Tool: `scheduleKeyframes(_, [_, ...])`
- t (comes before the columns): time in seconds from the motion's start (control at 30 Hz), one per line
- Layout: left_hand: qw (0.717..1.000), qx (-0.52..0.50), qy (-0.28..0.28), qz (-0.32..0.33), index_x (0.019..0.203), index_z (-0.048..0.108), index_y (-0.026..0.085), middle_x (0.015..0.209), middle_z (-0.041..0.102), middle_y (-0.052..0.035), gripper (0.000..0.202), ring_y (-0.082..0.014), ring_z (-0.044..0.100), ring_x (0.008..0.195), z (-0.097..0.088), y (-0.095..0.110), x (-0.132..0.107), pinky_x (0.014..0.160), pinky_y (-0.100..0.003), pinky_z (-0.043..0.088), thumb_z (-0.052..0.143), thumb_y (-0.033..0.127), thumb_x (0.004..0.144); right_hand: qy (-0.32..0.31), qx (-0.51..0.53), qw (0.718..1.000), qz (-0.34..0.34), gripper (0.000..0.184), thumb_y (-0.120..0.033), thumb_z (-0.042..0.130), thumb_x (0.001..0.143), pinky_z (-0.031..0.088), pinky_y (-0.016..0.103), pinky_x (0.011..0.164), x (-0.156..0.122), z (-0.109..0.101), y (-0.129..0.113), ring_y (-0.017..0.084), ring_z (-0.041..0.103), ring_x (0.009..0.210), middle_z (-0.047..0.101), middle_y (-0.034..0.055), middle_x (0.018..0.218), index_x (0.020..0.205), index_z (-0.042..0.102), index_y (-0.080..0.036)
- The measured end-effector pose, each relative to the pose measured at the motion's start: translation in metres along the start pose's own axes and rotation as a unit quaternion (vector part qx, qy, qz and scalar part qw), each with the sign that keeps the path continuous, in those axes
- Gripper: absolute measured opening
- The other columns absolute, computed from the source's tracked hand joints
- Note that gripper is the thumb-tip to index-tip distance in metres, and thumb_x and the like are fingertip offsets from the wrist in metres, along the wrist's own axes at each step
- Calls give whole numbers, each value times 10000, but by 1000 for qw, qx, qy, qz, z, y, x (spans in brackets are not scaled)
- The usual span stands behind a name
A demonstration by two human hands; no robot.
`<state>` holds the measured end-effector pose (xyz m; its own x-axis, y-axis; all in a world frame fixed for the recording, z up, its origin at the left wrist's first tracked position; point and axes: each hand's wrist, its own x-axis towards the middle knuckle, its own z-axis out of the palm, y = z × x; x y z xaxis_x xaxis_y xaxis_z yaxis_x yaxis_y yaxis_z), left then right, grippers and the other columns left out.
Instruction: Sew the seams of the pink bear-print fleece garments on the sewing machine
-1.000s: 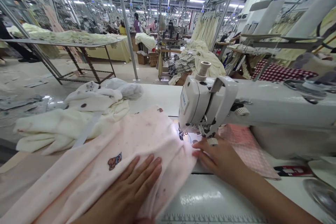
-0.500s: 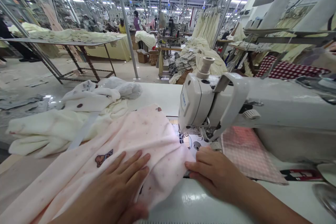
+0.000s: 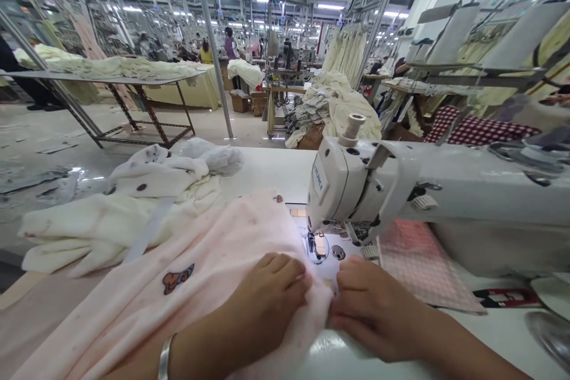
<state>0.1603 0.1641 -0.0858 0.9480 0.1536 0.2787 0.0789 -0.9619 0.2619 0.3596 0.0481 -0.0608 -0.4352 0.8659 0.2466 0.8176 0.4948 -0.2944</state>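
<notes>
A pale pink fleece fabric [image 3: 222, 231] with small printed figures spreads over the left of the machine bed, its right edge running by the needle. My left hand [image 3: 274, 291], fingers curled, pinches the fabric near that edge. At the fabric's near right edge, my right hand [image 3: 369, 303] is closed, its fingertips on the edge; the exact grip is partly hidden. Just beyond my hands stands a white sewing machine [image 3: 347, 184]. Its lit presser foot [image 3: 313, 242] is beside the fabric edge.
White and cream cloth [image 3: 102, 219] lies heaped at the left. Pink checked fabric [image 3: 427, 261] sits under the machine arm, close to red-handled snippers [image 3: 505, 297]. Farther off are a table [image 3: 111, 78] with cream cloth, a metal post [image 3: 214, 47] and people at work.
My left hand has gone from lying flat on the fabric to pinching it, farther right and near the edge. My right hand has shifted slightly nearer me. The fabric edge has come away from the needle.
</notes>
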Motion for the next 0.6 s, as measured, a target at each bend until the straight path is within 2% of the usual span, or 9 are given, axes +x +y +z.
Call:
scheduleKeyframes(0.07, [1000, -12, -5, 12, 1149, 507, 166, 1010, 581, -60, 301, -215, 508, 924, -1, 3, -8, 824, -367, 436, 486, 110, 855, -1, -12, 1000, 21, 260, -236, 391, 917, 348, 289, 608, 2, -8, 4, 153, 498, 637, 558, 29, 675, 820, 629, -197])
scheduleKeyframes(0.13, [1000, -14, -4, 12, 1161, 506, 169, 989, 588, -57, 298, -205, 517, 905, -2, 7, -11, 812, -345, 445, 501, 127, 866, 4, -44, 999, 29, 270, -200, 368, 922, 381, 281, 652, 4, -10, 11, 157, 558, 705, 606, 38, 749, 963, 634, -225])
scheduleKeyframes(0.23, [999, -18, -14, 40, 1092, 548, 170, 904, 602, -45, 207, -192, 529, 827, -3, 14, -11, 762, -316, 458, 502, 187, 891, -17, -115, 992, 43, 336, -202, 331, 923, 410, 280, 694, 12, 0, 20, 179, 589, 843, 638, 62, 900, 1153, 569, -258])
scheduleKeyframes(0.3, [998, -16, -25, 47, 1079, 554, 165, 886, 609, -41, 206, -197, 533, 814, -3, 18, -12, 759, -324, 460, 524, 236, 888, -60, -143, 985, 75, 300, -236, 366, 912, 416, 262, 681, 17, 10, 25, 175, 589, 835, 640, 53, 896, 1122, 578, -264])
scheduleKeyframes(0.37, [999, -12, -22, 28, 1105, 546, 167, 944, 611, -48, 251, -214, 537, 871, -4, 22, -13, 805, -352, 456, 553, 263, 873, -87, -154, 979, 106, 219, -247, 419, 889, 415, 243, 659, 18, 16, 28, 161, 584, 769, 640, 36, 836, 977, 619, -249])
scheduleKeyframes(0.47, [999, -22, -18, 15, 1106, 549, 179, 1115, 577, -67, 251, -238, 509, 1030, -6, 23, -14, 925, -391, 416, 552, 270, 872, -84, -169, 970, 150, 169, -213, 456, 853, 405, 242, 603, 13, 12, 31, 164, 573, 677, 633, 36, 737, 840, 624, -218])
scheduleKeyframes(0.53, [999, -27, -26, 22, 1103, 551, 185, 1183, 547, -73, 237, -238, 468, 1126, -10, 19, -10, 990, -395, 376, 536, 253, 877, -76, -182, 964, 181, 172, -186, 463, 831, 412, 263, 599, 8, 5, 34, 187, 581, 667, 634, 46, 698, 831, 634, -210])
scheduleKeyframes(0.6, [999, -30, -33, 22, 1112, 548, 177, 1204, 530, -83, 240, -234, 428, 1183, -13, 10, -2, 1020, -388, 353, 522, 217, 877, -64, -192, 956, 211, 208, -159, 456, 826, 437, 312, 662, 5, -2, 39, 223, 606, 731, 658, 68, 738, 847, 657, -206])
